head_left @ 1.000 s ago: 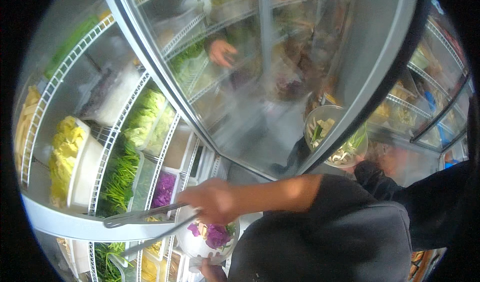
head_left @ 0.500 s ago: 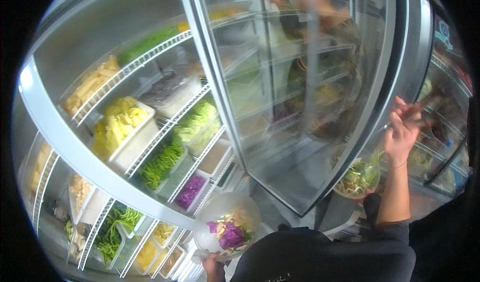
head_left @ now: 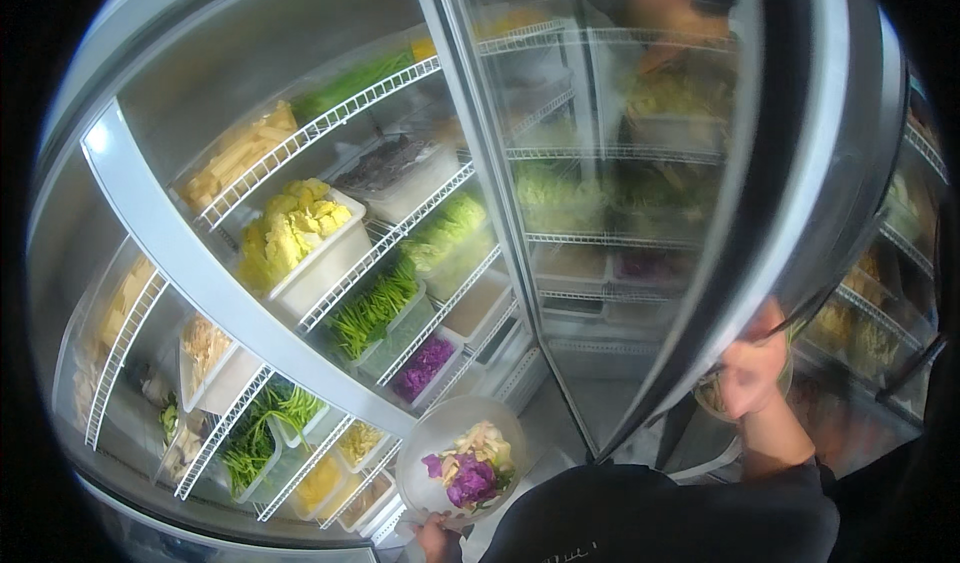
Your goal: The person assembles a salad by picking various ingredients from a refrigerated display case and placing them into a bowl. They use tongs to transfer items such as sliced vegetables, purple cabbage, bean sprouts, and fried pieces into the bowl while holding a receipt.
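My left hand (head_left: 437, 540) holds up a clear round bowl (head_left: 430, 443) from below, at the bottom of the view. In it lie purple cabbage and pale sliced vegetables. My right hand (head_left: 752, 371) is closed on the lower edge of the fridge's curved glass door (head_left: 640, 213), which stands open. The bowl hangs in front of the open shelves, close to a tub of purple cabbage (head_left: 425, 363). I cannot tell whether the right hand also holds anything else.
White wire shelves carry tubs of pale yellow leaves (head_left: 300, 228), green beans (head_left: 375, 308), lettuce (head_left: 450, 228) and dark mushrooms (head_left: 385, 163). Lower left racks hold more greens (head_left: 255, 433). The door glass reflects a person and shelves. Another fridge door (head_left: 900, 263) stands at right.
My right hand has dropped from up by the door's edge to lower on it. The view has tilted, and the bowl now sits nearer the middle of the bottom.
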Available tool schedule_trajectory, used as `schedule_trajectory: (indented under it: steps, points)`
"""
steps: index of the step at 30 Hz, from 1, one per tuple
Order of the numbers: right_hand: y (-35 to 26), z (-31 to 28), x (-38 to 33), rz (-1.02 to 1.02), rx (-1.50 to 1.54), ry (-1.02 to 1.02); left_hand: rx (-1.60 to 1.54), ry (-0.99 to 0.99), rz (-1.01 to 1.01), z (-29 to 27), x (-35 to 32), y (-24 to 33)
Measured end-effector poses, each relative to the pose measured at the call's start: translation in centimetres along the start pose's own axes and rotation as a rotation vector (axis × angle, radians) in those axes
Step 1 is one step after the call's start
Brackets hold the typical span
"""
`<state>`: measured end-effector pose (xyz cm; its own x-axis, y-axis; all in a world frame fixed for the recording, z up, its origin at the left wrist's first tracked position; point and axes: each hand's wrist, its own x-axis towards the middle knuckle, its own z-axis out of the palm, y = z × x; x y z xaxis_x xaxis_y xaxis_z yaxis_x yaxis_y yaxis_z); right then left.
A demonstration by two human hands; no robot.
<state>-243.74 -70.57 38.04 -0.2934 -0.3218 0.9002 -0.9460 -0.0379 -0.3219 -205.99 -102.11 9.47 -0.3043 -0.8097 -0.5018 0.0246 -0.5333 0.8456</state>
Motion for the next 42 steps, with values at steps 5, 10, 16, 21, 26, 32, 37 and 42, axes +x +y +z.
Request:
schedule_trajectory:
  steps: [5,10,16,21,26,32,37,42]
  points:
    - [-1.4,8.0,-0.3,-0.101,0.435,-0.054,0.010,0.054,0.000,-3.9,1.1,-2.4]
    - [-3.8,14.9,0.6,-0.082,0.779,-0.260,-0.030,0.175,0.008,-6.6,-1.7,-2.7]
    - [0.2,19.8,-5.0,-0.014,0.613,-0.592,-0.088,0.338,0.021,-8.4,-6.6,-2.9]
    - [8.9,23.7,-12.8,-0.130,0.115,-1.034,-0.103,0.356,-0.108,-11.5,-6.9,-5.2]
    - [20.7,23.3,-17.3,0.424,0.040,-1.552,-0.034,0.423,-0.216,-11.3,-6.9,-7.5]
    - [35.7,27.3,-19.0,0.163,-0.370,-1.745,-0.087,0.502,-0.346,-4.5,-2.0,-8.2]
    - [45.1,34.2,-17.8,0.393,-0.620,-1.871,-0.319,0.407,-0.217,3.2,5.2,-7.4]
    - [51.2,40.5,-18.1,0.641,-0.642,-1.696,0.009,0.266,-0.275,12.5,12.9,-6.5]
